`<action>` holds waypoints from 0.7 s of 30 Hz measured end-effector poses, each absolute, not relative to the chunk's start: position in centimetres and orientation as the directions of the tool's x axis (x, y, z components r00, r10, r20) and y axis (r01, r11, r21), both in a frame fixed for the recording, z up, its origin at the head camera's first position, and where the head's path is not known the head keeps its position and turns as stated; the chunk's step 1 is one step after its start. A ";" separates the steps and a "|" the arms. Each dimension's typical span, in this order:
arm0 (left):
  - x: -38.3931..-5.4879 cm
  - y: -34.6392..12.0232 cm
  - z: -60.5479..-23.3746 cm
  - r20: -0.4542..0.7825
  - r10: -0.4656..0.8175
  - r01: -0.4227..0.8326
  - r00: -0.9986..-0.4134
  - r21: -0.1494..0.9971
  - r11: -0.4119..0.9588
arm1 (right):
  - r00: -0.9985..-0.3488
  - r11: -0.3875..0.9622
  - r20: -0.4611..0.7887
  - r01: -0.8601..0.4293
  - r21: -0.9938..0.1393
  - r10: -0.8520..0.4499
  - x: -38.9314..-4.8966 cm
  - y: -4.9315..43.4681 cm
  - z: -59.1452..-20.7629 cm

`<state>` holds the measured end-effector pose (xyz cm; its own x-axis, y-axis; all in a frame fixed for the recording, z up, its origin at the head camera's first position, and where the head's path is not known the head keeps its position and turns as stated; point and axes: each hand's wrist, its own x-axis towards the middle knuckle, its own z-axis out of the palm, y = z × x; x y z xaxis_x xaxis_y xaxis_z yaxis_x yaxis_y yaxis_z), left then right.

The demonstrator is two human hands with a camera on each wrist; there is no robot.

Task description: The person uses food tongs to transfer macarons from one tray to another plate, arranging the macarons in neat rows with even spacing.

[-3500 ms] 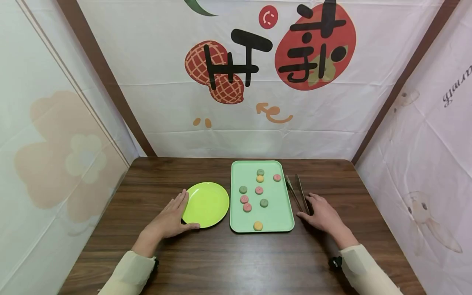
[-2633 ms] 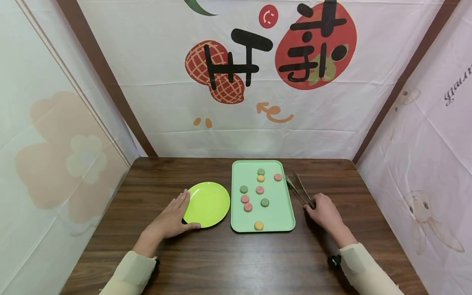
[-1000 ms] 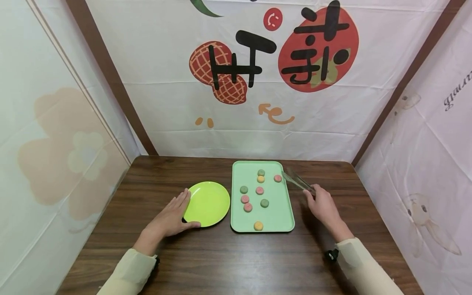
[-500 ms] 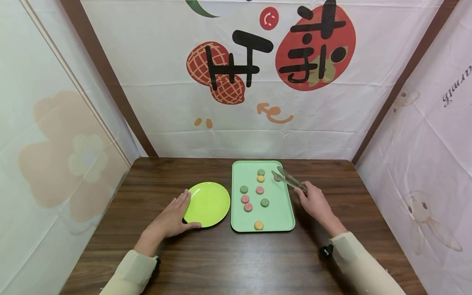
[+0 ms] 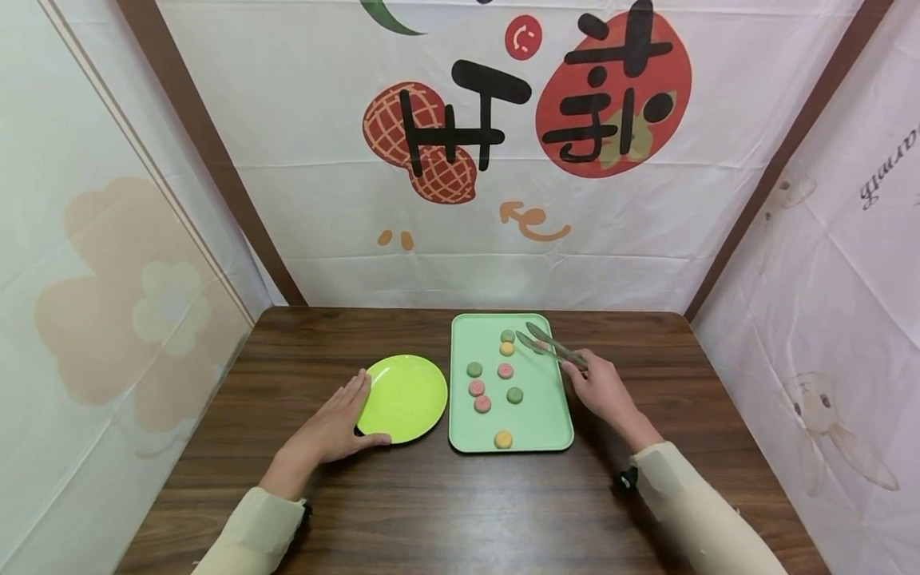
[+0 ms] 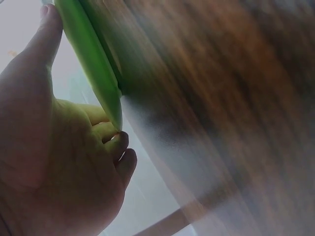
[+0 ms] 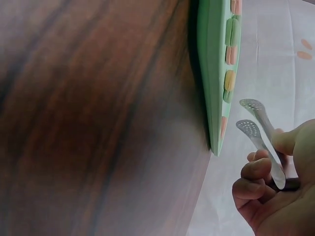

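Note:
My left hand (image 5: 329, 429) rests at the left rim of a yellow-green plate (image 5: 406, 399), fingers straight and spread, thumb near its front edge. In the left wrist view the plate's edge (image 6: 101, 69) lies between thumb and fingers. My right hand (image 5: 604, 393) grips metal tongs (image 7: 263, 120) with perforated tips, their arms apart. The tongs reach over the right edge of a mint-green tray (image 5: 542, 427), above a partly hidden pink macaron (image 5: 540, 346). Just left of the tips, a green macaron (image 5: 508, 335) touches a yellow macaron (image 5: 507, 349).
Elsewhere on the tray lie several more macarons, among them a pink macaron (image 5: 505, 370), a green macaron (image 5: 514, 395) and a yellow macaron (image 5: 503, 439) near the front. Plate and tray stand side by side on a dark wooden table (image 5: 460, 511). A printed cloth (image 5: 323, 208) hangs behind.
My right hand has picked the tongs up from the table right of the tray and carried them left over its back right corner. My left hand stays at the plate.

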<state>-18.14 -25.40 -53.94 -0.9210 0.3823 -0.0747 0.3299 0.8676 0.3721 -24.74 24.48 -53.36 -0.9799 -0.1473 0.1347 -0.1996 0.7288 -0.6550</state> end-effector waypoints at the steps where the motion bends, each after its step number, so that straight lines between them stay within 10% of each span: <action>1: -18.1 -25.4 -54.0 -0.075 0.382 0.329 -0.921 0.374 0.867 | -0.978 0.730 0.152 -0.210 -0.650 -0.146 -24.9 24.4 -53.4; 21: -18.3 -25.5 -54.1 -0.082 0.383 0.330 -0.920 0.365 0.871 | -0.976 0.750 0.159 -0.214 -0.626 -0.146 -26.8 22.4 -53.4</action>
<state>-18.29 -25.52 -54.15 -0.9201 0.3830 -0.0818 0.3300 0.8707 0.3647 -26.84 22.43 -53.41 -0.9765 -0.1462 0.1585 -0.2139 0.7500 -0.6259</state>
